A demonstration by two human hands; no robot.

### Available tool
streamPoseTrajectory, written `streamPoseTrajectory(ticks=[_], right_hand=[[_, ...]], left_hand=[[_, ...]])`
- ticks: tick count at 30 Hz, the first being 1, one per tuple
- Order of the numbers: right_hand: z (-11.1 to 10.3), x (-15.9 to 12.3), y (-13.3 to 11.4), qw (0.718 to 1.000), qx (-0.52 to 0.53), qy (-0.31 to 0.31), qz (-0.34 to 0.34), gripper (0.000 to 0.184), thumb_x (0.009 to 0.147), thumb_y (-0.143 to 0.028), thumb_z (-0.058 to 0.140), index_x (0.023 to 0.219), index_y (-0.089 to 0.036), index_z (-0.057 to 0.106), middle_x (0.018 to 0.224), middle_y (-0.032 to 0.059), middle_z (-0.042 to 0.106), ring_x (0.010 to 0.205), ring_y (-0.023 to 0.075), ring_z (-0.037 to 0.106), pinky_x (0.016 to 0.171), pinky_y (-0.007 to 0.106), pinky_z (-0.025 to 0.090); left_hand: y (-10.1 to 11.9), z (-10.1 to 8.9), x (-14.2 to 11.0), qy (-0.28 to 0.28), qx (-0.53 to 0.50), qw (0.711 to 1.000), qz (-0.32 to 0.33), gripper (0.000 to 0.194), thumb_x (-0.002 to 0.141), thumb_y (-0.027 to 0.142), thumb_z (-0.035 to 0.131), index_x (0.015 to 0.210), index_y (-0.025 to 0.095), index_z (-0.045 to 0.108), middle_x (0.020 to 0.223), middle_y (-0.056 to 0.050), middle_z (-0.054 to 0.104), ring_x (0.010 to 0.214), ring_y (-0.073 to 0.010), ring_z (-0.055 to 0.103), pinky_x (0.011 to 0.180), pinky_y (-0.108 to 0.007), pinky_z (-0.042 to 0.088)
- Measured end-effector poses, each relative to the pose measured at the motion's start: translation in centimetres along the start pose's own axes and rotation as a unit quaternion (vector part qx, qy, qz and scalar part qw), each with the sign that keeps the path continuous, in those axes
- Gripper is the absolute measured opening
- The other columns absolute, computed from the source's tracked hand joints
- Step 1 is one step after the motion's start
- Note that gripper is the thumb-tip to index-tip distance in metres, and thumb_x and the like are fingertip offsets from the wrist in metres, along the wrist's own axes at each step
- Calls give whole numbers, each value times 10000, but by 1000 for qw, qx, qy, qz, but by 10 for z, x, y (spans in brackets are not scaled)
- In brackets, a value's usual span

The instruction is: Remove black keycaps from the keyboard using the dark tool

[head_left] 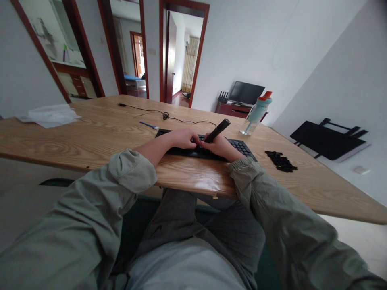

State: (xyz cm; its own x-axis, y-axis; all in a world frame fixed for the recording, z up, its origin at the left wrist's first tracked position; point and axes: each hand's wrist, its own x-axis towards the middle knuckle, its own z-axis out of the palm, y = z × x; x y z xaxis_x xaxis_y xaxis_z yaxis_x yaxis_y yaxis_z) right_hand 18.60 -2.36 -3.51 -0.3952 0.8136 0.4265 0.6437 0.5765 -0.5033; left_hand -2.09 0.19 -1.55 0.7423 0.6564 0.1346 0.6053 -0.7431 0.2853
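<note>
A black keyboard (242, 147) lies near the table's front edge, its middle covered by my hands. My right hand (219, 146) is closed around a thick black stick-shaped tool (220, 129), which slants up to the right; its lower end is hidden near the keys. Beside it, my left hand (184, 139) rests over the keyboard with fingers curled together at the tool's lower end. Whatever those fingers pinch is too small or hidden to make out. To the right of the keyboard, loose black keycaps (281, 161) lie grouped in rows.
Behind the keyboard, a blue-handled brush (148, 125) and a thin black cable (184, 120) lie on the wooden table (109, 141). A clear water bottle (256, 114) with an orange lid stands at the back right. White crumpled sheeting (50, 114) is at the far left.
</note>
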Motion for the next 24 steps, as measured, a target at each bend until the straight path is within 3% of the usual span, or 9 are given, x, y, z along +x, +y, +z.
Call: streamPoseTrajectory(ticks=[8, 14, 19, 24], right_hand=[[-2, 6, 0, 998, 41, -43, 6, 318, 810, -470, 692, 715, -190, 576, 627, 14, 583, 640, 158, 528, 590, 281, 416], [0, 8, 8, 998, 30, -46, -1, 358, 799, -527, 675, 727, -180, 620, 684, 30, 630, 668, 170, 555, 618, 291, 438], [0, 9, 7, 995, 77, -62, -30, 385, 817, -555, 645, 901, -183, 699, 855, 54, 700, 760, 187, 600, 707, 310, 475], [-5, 6, 0, 995, 78, -58, -10, 486, 886, -613, 520, 773, -160, 656, 664, 31, 598, 681, 171, 534, 667, 301, 420]], left_hand=[[5, -6, 0, 17, -9, 999, -46, 339, 757, 221, 587, 1035, 202, 779, 930, -16, 753, 796, -160, 633, 722, -250, 457], [2, -4, 1, -12, -51, 997, -48, 326, 768, 391, 670, 986, 172, 774, 848, -26, 744, 712, -144, 618, 658, -247, 432], [1, 4, 1, 1, -61, 998, -29, 327, 762, 436, 698, 920, 158, 766, 812, -32, 738, 680, -155, 605, 645, -266, 428], [6, 8, -1, 50, -39, 998, -12, 323, 810, 428, 666, 988, 179, 769, 861, -30, 744, 710, -154, 608, 667, -263, 424]])
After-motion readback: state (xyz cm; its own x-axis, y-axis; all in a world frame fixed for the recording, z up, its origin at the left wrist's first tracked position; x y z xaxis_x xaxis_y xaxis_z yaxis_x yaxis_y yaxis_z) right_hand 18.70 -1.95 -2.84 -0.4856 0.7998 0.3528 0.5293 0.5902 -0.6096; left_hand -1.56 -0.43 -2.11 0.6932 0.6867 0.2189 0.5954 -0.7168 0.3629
